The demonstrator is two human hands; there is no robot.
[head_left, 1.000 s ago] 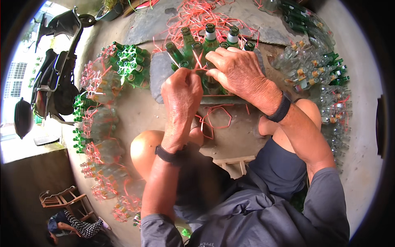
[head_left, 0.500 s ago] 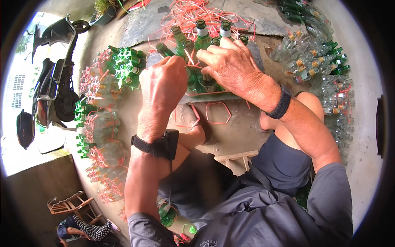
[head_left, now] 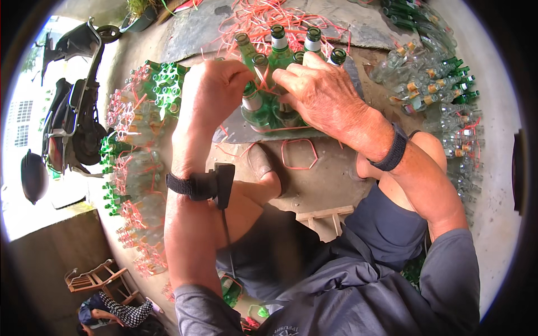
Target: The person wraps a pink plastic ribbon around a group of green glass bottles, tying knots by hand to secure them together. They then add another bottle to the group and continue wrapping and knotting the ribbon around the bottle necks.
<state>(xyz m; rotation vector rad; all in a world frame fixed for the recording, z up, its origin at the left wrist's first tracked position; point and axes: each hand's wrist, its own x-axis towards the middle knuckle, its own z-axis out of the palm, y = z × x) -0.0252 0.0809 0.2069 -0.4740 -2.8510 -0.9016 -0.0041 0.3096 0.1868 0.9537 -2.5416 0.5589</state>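
Observation:
Green glass bottles (head_left: 279,55) stand upright in a tight cluster before me, with pink plastic strap (head_left: 265,84) running among their necks. My left hand (head_left: 214,85) is closed in a pinch at the cluster's left side, beside a front bottle (head_left: 255,105) with a pale neck label. What its fingertips hold is hidden. Over the cluster's right side, my right hand (head_left: 322,92) is closed, its thumb and fingers at the strap between the necks. The hand covers part of the bottles behind it. A band is around each wrist.
A heap of loose pink strap (head_left: 258,22) lies behind the cluster. A bent strap loop (head_left: 299,154) is on the floor near my foot. Strapped bottle bundles (head_left: 143,162) line the left, and clear bottles (head_left: 417,78) the right. A scooter (head_left: 75,106) stands far left.
My left hand has moved left and slightly up, away from the right hand, uncovering the front left bottle. The right hand has shifted slightly right and down. The bottles appear a little shifted.

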